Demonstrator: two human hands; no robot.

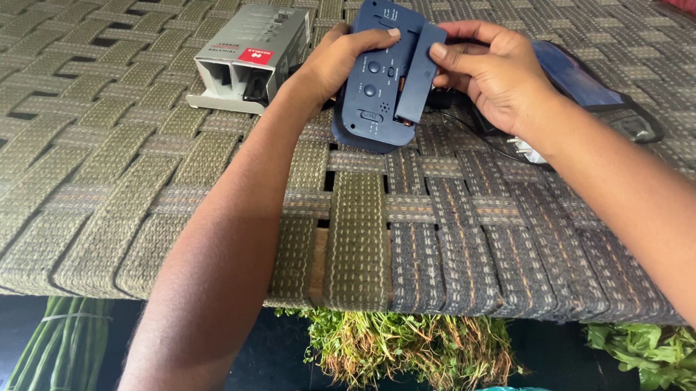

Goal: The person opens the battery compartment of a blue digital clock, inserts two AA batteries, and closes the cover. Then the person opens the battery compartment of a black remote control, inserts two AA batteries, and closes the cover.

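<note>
Navy-blue plastic, rounded at the corners: I logged a small electronic device (378,77) held back-side up, just above the woven strap surface (207,186), near its far middle. Its rear face showed a few round buttons and a small grille. I noted the left hand (334,59) gripping the device along its left edge, thumb laid across the upper back and fingers curled underneath. The right hand (495,72) pinched a narrow dark-blue cover strip (421,67) between thumb and fingers; the strip lay tilted against the device's right side, its lower end touching the casing. I could not tell whether the strip was seated or loose. Behind the right hand lay a flat dark pouch (577,76) with a glossy face, and a thin black cable (478,131) ran under the wrist. To the left of the device, close by, sat an open grey cardboard box (252,55) with a red label, lying on its side. Below the near edge of the surface I recorded leafy green bundles (402,349).
</note>
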